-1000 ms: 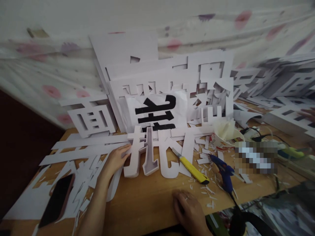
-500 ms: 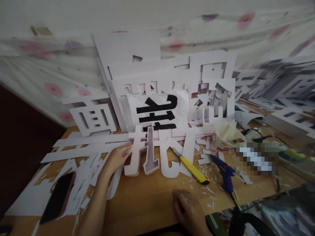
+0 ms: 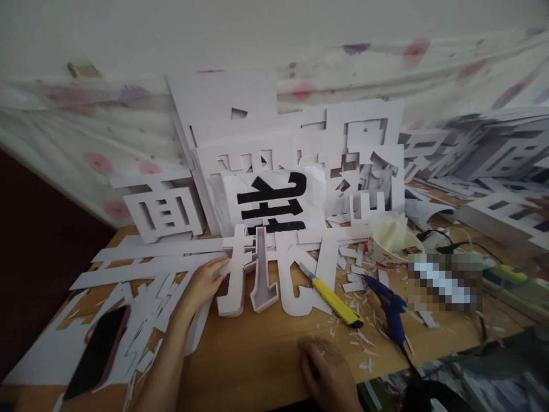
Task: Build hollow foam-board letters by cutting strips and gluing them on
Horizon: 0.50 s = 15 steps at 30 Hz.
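Note:
My left hand [image 3: 201, 284] rests on the wooden table [image 3: 266, 349] with its fingertips on the left edge of a white foam cut-out character [image 3: 253, 274] that lies flat at the table's middle. My right hand [image 3: 323, 366] lies near the front edge, palm down, fingers loosely curled, holding nothing. A yellow utility knife [image 3: 332, 297] lies just right of the character, blade pointing up-left. To the knife's right sits a blue glue gun [image 3: 392, 312] among small white scraps.
White foam sheets with cut-out characters [image 3: 300, 166] lean against the dotted wall, one with a black character [image 3: 274, 197]. A black phone [image 3: 96, 355] lies on paper offcuts at left. A paper cup [image 3: 390, 240] and cables sit at right. Another person's fingers [image 3: 541, 201] show far right.
The view has shifted slightly downward and right. Both hands stay nearly where they were, the left still on the character's edge.

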{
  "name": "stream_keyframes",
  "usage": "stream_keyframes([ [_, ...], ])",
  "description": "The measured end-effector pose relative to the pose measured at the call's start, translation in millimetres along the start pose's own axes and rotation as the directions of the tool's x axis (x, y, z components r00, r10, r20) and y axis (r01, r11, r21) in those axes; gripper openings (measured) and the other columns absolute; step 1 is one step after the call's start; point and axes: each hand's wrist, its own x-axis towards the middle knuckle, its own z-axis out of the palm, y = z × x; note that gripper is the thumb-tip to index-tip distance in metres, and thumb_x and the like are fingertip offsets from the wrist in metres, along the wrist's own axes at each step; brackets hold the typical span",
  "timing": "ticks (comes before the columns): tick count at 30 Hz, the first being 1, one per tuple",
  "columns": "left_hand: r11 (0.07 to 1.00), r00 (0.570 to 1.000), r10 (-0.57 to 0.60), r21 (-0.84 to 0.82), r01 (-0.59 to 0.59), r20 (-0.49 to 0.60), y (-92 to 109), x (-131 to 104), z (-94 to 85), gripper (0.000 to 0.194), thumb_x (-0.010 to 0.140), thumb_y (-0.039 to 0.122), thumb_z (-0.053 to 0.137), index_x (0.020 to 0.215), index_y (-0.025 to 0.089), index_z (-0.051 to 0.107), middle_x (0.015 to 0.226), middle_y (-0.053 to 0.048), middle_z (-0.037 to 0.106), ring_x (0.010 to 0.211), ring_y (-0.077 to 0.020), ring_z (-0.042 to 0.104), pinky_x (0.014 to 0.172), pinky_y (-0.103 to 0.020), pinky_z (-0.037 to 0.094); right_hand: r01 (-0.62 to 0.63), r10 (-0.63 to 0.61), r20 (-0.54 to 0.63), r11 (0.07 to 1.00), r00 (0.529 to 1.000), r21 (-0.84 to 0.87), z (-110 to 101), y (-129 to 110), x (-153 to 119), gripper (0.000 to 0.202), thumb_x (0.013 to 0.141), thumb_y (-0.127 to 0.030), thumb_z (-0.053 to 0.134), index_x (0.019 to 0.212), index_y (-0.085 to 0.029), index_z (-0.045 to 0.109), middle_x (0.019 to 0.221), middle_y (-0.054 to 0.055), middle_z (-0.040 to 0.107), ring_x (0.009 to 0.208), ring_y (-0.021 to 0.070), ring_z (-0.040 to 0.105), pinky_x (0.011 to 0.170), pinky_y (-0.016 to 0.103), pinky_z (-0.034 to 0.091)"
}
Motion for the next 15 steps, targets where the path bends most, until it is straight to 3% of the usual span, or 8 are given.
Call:
stream_keyframes([
  [7,1.000,0.997,-0.020,-0.023,0.019,-0.070,9.6,-18.9,-4.0,0.045,0.083,0.036,0.055,0.123,0.021,0.067,0.129,-0.006,0.069,0.119,-0.0240,0.064,0.108,-0.040,0.047,0.012,-0.011,0.012,1.000,1.000,-0.010,1.0,2.6,-1.7,0.019,0.093,-0.011,0.044,0.099,-0.021,0.060,0.080,0.003,0.072,0.071,0.0193,0.069,0.068,0.030,0.054],
  [10,0.997,0.981,-0.081,-0.030,0.077,-0.175,-4.5,-33.6,-28.2,0.048,0.085,0.040,0.054,0.128,0.021,0.064,0.134,-0.007,0.066,0.125,-0.0242,0.060,0.113,-0.041,0.042,0.060,-0.060,-0.013,0.998,0.998,-0.020,2.0,5.6,-2.1,0.018,0.096,-0.015,0.044,0.103,-0.019,0.060,0.082,0.004,0.073,0.073,0.0192,0.070,0.069,0.030,0.055],
  [13,0.986,0.938,-0.162,-0.027,0.162,-0.307,-32.7,-56.9,-62.3,0.052,0.083,0.043,0.056,0.129,0.019,0.063,0.134,-0.008,0.066,0.126,-0.0268,0.059,0.112,-0.043,0.042,0.094,-0.095,-0.021,0.995,0.995,-0.040,3.5,9.0,-2.4,0.018,0.098,-0.017,0.043,0.101,-0.019,0.060,0.081,0.005,0.073,0.072,0.0195,0.071,0.069,0.030,0.055],
  [15,0.973,0.923,-0.219,0.003,0.232,-0.317,-53.4,-75.3,-81.5,0.054,0.082,0.044,0.056,0.130,0.020,0.062,0.134,-0.008,0.066,0.126,-0.0279,0.059,0.111,-0.043,0.043,0.106,-0.106,-0.011,0.994,0.994,-0.036,4.7,11.3,-3.3,0.018,0.099,-0.018,0.043,0.101,-0.020,0.060,0.080,0.004,0.074,0.070,0.0192,0.071,0.067,0.030,0.055],
])
